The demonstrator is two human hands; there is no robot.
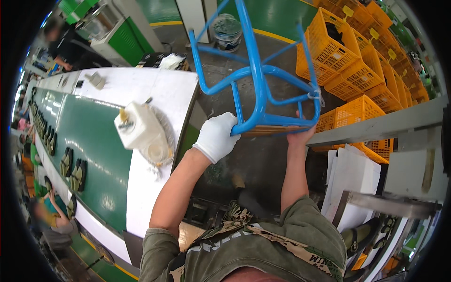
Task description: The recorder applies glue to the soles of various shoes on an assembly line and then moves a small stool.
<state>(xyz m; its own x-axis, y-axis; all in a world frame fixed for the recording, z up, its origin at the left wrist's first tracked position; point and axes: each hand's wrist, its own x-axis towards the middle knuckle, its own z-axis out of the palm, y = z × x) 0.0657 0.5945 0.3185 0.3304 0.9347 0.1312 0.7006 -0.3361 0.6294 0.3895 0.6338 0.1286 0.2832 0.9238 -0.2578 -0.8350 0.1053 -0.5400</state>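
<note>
A blue tubular-frame stool [256, 89] is held up in front of me, tipped so that its legs point away and upward. My left hand [217, 136], in a white glove, is closed round the near left corner of its frame. At the near right corner, my right hand [302, 134] is bare and grips the stool from below; some of its fingers are hidden behind the tubing. Between the two hands, a thin tan panel, perhaps the seat's edge, shows along the frame's near side. Something whitish is tied to the frame near its right corner.
To the left runs a green conveyor belt [101, 155] with several shoes [78, 175]. A white plastic container [140, 123] stands on its white side table [183, 87]. Yellow crates [329, 42] are stacked at right, behind a grey bar [376, 123]. A bucket [227, 34] stands ahead; people work at left.
</note>
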